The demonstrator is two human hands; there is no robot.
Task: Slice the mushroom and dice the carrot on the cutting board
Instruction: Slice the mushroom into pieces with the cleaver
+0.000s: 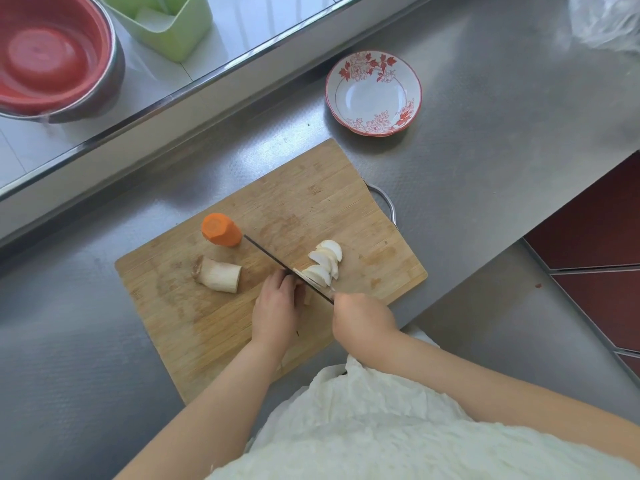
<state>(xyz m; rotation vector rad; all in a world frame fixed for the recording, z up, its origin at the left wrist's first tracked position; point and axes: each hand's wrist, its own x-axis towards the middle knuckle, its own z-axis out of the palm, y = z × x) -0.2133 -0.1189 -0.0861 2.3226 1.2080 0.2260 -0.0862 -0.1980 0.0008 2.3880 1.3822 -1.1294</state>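
A wooden cutting board (311,202) lies on the steel counter. On it stand a stubby orange carrot piece (221,230) and, just below it, a pale mushroom stem piece (218,274). White mushroom slices (325,263) lie fanned to the right of the knife (273,259). My right hand (363,322) grips the knife handle, with the blade running up-left toward the carrot. My left hand (277,306) has its fingers curled over a mushroom piece against the blade; that piece is mostly hidden.
A white bowl with red flowers (374,93) sits beyond the board on the counter. A red basin (52,57) and a green container (166,26) stand on the raised ledge at the back left. Crumpled plastic (606,22) lies at the top right. The counter's edge drops off to the right.
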